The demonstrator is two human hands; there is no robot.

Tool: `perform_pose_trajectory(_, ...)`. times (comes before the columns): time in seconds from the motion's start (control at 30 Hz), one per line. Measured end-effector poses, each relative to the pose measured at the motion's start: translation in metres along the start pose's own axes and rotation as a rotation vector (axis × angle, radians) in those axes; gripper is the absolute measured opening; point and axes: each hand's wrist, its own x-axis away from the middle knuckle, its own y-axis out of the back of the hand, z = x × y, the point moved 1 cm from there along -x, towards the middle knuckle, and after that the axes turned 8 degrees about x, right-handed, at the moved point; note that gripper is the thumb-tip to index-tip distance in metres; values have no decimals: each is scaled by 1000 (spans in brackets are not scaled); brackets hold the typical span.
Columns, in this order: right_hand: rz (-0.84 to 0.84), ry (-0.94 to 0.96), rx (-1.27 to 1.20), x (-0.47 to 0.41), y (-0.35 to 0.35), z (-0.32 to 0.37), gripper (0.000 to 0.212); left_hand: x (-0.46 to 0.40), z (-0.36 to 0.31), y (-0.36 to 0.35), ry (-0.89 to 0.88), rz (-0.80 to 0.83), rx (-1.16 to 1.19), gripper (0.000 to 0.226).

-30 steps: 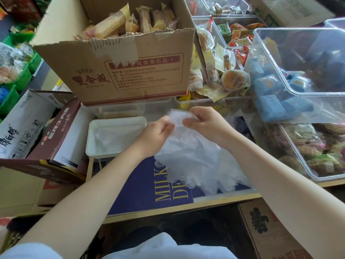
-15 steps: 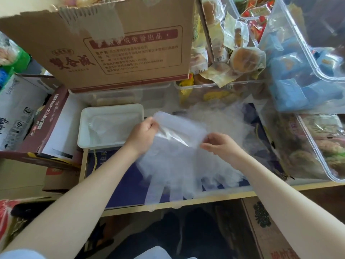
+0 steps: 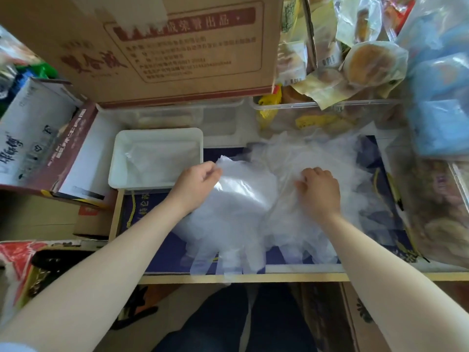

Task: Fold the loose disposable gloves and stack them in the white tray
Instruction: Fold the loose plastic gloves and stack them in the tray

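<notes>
A clear disposable glove [image 3: 236,204] lies spread on a dark blue surface, its fingers reaching the front edge. My left hand [image 3: 196,185] pinches the glove's cuff at its upper left corner. My right hand [image 3: 319,191] rests with curled fingers on the thin plastic to the right, gripping it. Behind and to the right spreads a loose pile of clear gloves [image 3: 317,158]. The white tray [image 3: 119,158] stands left of my left hand with clear plastic lying flat inside it.
A large cardboard box [image 3: 157,47] stands behind the tray. Clear bins with wrapped snacks [image 3: 365,67] fill the back right and right side. A maroon and white carton [image 3: 63,148] lies to the left. The wooden front edge [image 3: 253,277] runs below the gloves.
The glove has come down from in front of me onto the blue surface. My hands have moved apart, the right one to the right and down onto the plastic.
</notes>
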Motion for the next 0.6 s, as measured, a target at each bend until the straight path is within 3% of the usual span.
perform_pose_trajectory(0.2,-114,-113,-324,1,36,-5,25,12,-11,6,-88,136,104,33)
perform_pose_trajectory(0.37,-363,115,-381,-2,100,-3,31,14,-33,8,-213,235,57,38)
perform_pose_trajectory(0.47,-570,299,-255,7,138,-1,35,14,-48,8,-315,277,17,35)
perform_pose_trajectory(0.6,-638,296,-437,12,165,2,19,12,-68,11,-505,248,20,51)
